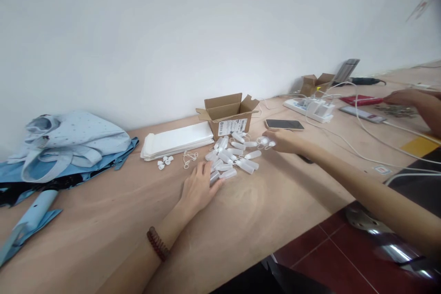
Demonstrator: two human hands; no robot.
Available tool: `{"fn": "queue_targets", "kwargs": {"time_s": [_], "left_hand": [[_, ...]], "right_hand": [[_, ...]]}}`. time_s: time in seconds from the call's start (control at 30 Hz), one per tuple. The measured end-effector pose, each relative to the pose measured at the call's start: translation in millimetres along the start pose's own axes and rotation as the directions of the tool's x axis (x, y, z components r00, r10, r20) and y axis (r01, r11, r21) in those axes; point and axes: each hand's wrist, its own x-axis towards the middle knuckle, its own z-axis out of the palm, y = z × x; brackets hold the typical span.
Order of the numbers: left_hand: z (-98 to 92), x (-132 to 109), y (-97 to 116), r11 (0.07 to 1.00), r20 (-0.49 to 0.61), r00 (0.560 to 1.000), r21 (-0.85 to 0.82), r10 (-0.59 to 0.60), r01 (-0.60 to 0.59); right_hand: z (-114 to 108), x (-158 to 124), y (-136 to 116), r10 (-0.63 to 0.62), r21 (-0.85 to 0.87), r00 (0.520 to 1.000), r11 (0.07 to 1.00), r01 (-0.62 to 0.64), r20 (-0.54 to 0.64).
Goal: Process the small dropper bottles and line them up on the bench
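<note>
Behind a brown worktop (234, 225), a pale wall (172, 32) is seen. The hands are held well apart, at either side of a loose pile of clear bottles (246, 166) spread on the worktop in front of an open box (232, 126). The near left edge of the pile is touched by the left hand (199, 188), its thumb and fingers parted; a bracelet (157, 243) is worn on that wrist. The right hand (283, 141) is placed at the pile's right edge, with white bits at its fingertips; whether these are gripped cannot be told. Left of the pile, loops (188, 160) and caps (167, 161) are scattered beside a white stack (179, 140). Beyond the right hand, a phone (284, 124) is laid flat. Farther right, a power strip (292, 104) and cables (334, 138) are seen, and a co-worker's hand (413, 98) is held near a red case (361, 100). At far left, cloth (79, 138) is heaped.
</note>
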Motion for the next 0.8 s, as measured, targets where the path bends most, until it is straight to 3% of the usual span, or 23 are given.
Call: {"fn": "queue_targets", "kwargs": {"time_s": [0.23,0.43,0.63,0.8], "left_hand": [[1.6,0,0,1.000,-0.005,1.000,0.004,0.006,-0.006],[1.3,0,-1,1.000,-0.004,1.000,0.002,-0.003,0.003],[0.6,0,1,1.000,-0.004,1.000,0.008,-0.007,0.007],[0.1,15,4,0.999,-0.011,0.999,0.024,-0.031,0.031]], "right_hand": [[-18,-4,-11,0.051,0.245,0.997,0.969,-0.035,-0.060],[-17,-6,-28,0.044,0.477,0.997,0.876,-0.068,0.061],[-20,-38,-41,0.004,0.364,0.977,0.928,-0.083,0.213],[0,-51,-47,0.078,0.220,0.985,0.969,-0.111,0.152]]}}
